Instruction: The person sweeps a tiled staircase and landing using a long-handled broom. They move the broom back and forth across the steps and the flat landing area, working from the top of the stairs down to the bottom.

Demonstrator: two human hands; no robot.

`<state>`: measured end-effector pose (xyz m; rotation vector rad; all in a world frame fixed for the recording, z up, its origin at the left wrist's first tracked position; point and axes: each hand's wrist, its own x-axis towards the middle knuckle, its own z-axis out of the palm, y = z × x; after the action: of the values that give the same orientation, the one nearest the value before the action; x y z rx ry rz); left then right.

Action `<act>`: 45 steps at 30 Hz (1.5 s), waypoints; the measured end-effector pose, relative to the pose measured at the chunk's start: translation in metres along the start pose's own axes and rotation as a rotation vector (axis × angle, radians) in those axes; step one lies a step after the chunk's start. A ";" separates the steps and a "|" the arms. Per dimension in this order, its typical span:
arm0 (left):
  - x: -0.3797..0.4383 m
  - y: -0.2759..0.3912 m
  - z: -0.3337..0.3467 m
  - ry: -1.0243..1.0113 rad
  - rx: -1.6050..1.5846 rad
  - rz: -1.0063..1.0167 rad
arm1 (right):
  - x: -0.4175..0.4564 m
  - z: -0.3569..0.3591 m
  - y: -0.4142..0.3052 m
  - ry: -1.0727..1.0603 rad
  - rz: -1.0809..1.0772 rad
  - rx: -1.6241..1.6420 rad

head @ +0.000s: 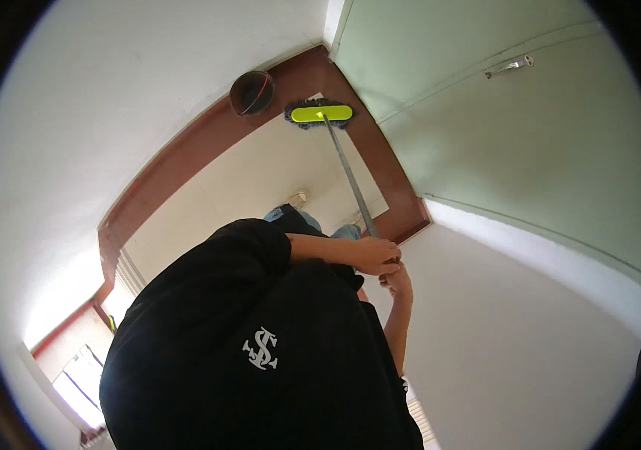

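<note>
A flat mop with a lime-green head (306, 115) and dark grey fringe lies on the floor ahead, close to the corner. Its grey metal handle (348, 167) slants up toward me. My left hand (377, 256) is wrapped around the upper part of that handle, its arm reaching across my body. Right beside it, my right hand (397, 280) is closed at the handle's top end, which the fingers hide. The two hands touch or nearly touch.
A black bucket (251, 95) with a red handle stands against the white wall (157, 73). To the right is a green door (500, 146) with a metal handle (510, 66). A red-brown border (202, 138) frames the cream floor (230, 169). My shoe (298, 198) shows below the mop head.
</note>
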<state>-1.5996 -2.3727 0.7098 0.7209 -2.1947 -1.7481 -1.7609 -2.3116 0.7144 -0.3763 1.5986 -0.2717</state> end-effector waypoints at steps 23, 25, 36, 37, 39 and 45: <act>0.157 -0.055 -0.068 0.716 -0.015 -0.582 | 0.210 -0.063 -0.131 -0.163 -0.918 -0.450; 0.149 -0.067 -0.090 0.698 -0.086 -0.661 | 0.207 -0.044 -0.149 -0.247 -0.885 -0.443; 0.111 -0.078 -0.131 1.293 -0.151 -0.505 | 0.218 0.060 -0.231 -0.666 0.041 -0.084; 0.108 -0.063 -0.135 1.299 -0.195 -0.490 | 0.213 0.061 -0.233 -0.681 0.117 -0.081; 0.103 -0.032 -0.139 1.314 -0.290 -0.456 | 0.200 0.062 -0.231 -0.707 0.222 -0.086; 0.103 0.039 -0.067 1.815 -0.478 -0.475 | 0.123 0.051 -0.176 -0.737 0.509 -0.159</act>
<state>-1.6640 -2.4760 0.7523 1.7066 -0.3750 -0.7629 -1.7018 -2.5191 0.6682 -0.1468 0.9366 0.3572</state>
